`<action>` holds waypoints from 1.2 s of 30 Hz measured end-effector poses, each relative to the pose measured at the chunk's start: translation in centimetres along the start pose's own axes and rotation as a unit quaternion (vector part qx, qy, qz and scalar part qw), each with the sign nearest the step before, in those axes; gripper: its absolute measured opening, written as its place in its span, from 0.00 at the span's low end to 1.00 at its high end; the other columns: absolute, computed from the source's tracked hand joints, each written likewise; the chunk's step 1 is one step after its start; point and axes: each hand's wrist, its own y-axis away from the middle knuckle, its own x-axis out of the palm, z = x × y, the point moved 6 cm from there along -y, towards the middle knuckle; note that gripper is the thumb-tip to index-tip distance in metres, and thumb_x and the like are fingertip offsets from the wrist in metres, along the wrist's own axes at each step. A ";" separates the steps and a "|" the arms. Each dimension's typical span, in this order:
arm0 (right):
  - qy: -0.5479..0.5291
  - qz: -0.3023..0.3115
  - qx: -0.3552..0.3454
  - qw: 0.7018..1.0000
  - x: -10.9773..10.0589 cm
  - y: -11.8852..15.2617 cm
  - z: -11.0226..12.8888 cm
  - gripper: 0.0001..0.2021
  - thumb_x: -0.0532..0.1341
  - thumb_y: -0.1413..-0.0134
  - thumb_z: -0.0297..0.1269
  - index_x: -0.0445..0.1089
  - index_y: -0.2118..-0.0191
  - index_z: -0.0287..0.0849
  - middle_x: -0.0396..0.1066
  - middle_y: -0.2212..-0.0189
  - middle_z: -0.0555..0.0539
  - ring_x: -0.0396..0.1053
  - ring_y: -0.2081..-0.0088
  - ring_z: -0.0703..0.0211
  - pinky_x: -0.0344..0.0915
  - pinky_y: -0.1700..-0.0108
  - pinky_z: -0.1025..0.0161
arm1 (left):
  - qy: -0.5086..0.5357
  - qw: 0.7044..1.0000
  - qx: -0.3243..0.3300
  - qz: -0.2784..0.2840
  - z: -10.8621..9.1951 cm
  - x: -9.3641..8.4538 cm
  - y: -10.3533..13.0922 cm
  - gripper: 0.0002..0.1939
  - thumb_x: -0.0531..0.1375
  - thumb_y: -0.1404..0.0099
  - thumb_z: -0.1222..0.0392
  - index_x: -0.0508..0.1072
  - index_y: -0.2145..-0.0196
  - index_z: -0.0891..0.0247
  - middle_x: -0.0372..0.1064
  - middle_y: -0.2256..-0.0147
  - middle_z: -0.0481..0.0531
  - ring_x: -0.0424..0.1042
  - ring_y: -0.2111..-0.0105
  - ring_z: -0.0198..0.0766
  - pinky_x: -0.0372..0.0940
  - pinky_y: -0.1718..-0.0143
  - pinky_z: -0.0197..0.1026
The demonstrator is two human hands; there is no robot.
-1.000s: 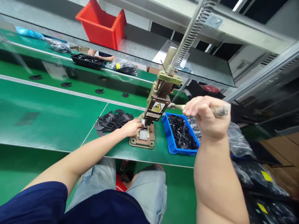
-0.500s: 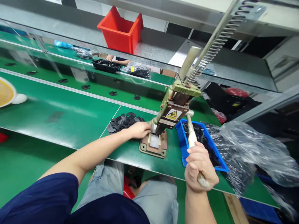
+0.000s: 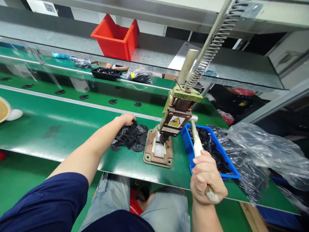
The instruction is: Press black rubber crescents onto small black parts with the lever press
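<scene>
My left hand (image 3: 127, 119) is over the far edge of a pile of black curved plastic parts (image 3: 135, 138). Its fingers are closed, and a dark piece shows at the fingertips, partly hidden by the hand. My right hand (image 3: 208, 180) is wrapped around the taped lever handle (image 3: 196, 138) of a hand press (image 3: 175, 119). The handle slants down toward me. Beneath the press head, the base plate (image 3: 158, 159) carries a light metal block (image 3: 159, 150) between pale strips. I cannot tell whether a part lies under the punch.
A blue bin (image 3: 223, 154) of black parts stands right of the press, beside clear plastic bags (image 3: 263, 154). Beyond the green table (image 3: 79, 135), spaced black parts lie on a green belt (image 3: 96, 102). An overhead shelf carries a red bin (image 3: 116, 42). Another person's hands are behind a black tray (image 3: 106, 73).
My left hand has left the press base and moved left and away from me to the pile. The right hand stays on the lever, which looks little changed. The view has shifted slightly.
</scene>
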 end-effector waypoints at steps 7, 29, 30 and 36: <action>0.013 -0.006 0.007 1.000 0.0 0.2 -0.1 0.15 0.61 0.41 0.39 0.65 0.79 0.47 0.67 0.79 0.52 0.74 0.69 0.52 0.73 0.49 0.31 | 0.002 0.997 0.022 -0.071 -1.8 -2.3 1.6 0.21 0.57 0.29 0.60 0.77 0.41 0.60 0.75 0.45 0.59 0.74 0.46 0.45 0.64 0.43 0.39; -0.011 0.007 0.005 1.000 0.5 0.0 0.3 0.14 0.60 0.39 0.38 0.65 0.77 0.46 0.67 0.78 0.52 0.72 0.67 0.54 0.71 0.44 0.34 | 0.539 0.840 0.030 0.053 -16.5 3.7 9.8 0.23 0.64 0.33 0.38 0.66 0.67 0.61 0.73 0.79 0.48 0.69 0.82 0.33 0.61 0.79 0.34; -0.009 0.009 0.005 1.000 0.5 0.0 0.3 0.14 0.60 0.39 0.38 0.65 0.77 0.46 0.67 0.78 0.52 0.73 0.67 0.54 0.71 0.44 0.34 | 0.552 0.831 0.030 0.065 -16.8 3.8 9.6 0.24 0.65 0.34 0.38 0.65 0.67 0.61 0.73 0.79 0.48 0.69 0.83 0.32 0.61 0.80 0.33; -0.005 0.017 0.010 1.000 0.4 0.1 0.3 0.14 0.60 0.38 0.38 0.66 0.76 0.47 0.67 0.78 0.52 0.73 0.66 0.53 0.71 0.44 0.33 | 0.557 0.825 0.012 0.097 -18.2 4.0 8.4 0.19 0.67 0.33 0.46 0.66 0.65 0.61 0.70 0.82 0.45 0.69 0.84 0.31 0.63 0.81 0.31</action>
